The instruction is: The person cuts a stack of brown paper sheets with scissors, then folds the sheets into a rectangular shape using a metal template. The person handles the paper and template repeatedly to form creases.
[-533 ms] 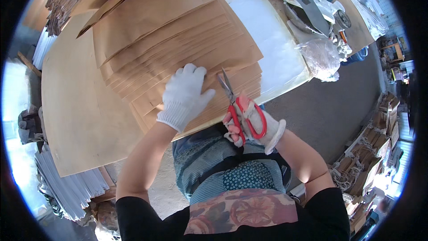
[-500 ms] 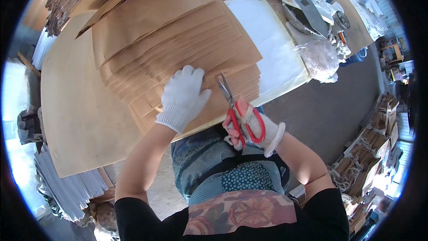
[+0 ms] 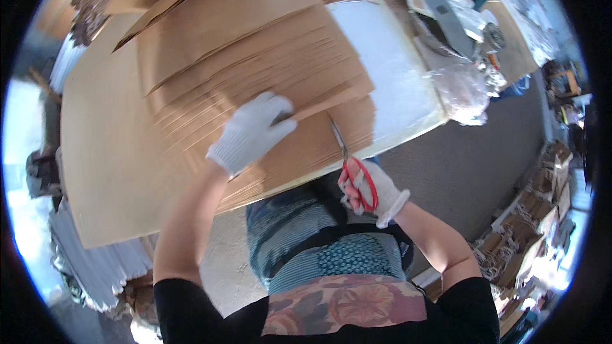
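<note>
Tabletop [image 3: 102, 153] — blurred sheets [image 3: 255, 57] under left hand [image 3: 250, 132]

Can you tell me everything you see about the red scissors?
The scissors have red loop handles and slim, grey blades that look like metal. The person's gloved right hand holds them by the handles. The blades point forward, slanting a bit left, over the near part of the brown paper sheets. They look nearly shut, but it's blurry, and I can't tell if the tips touch the paper.
</note>
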The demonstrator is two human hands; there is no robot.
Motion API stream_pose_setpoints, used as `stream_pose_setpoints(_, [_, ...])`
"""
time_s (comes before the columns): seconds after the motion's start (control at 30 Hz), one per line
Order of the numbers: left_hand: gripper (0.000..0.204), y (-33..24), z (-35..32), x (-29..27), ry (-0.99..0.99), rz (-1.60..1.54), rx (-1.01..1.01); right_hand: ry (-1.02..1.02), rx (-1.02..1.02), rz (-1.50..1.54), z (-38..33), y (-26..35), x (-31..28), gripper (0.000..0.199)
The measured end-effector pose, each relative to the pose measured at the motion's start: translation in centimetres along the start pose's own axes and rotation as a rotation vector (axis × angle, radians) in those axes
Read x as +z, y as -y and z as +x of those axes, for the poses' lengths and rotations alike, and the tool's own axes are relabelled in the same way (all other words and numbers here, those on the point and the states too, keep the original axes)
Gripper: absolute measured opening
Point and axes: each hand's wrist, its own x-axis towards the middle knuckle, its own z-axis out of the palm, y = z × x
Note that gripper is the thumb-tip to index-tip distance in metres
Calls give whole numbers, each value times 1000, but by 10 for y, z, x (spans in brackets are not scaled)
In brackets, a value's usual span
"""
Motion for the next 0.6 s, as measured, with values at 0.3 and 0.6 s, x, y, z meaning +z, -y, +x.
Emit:
stream_pose_setpoints(0.3, [42,1,6,-16,164,-58,-48,334,-3,-749,29,-39,123,55])
stream_pose_setpoints(0.6, [25,20,26,-15,-43,183,55,314,143,-406,24,-36,108,45])
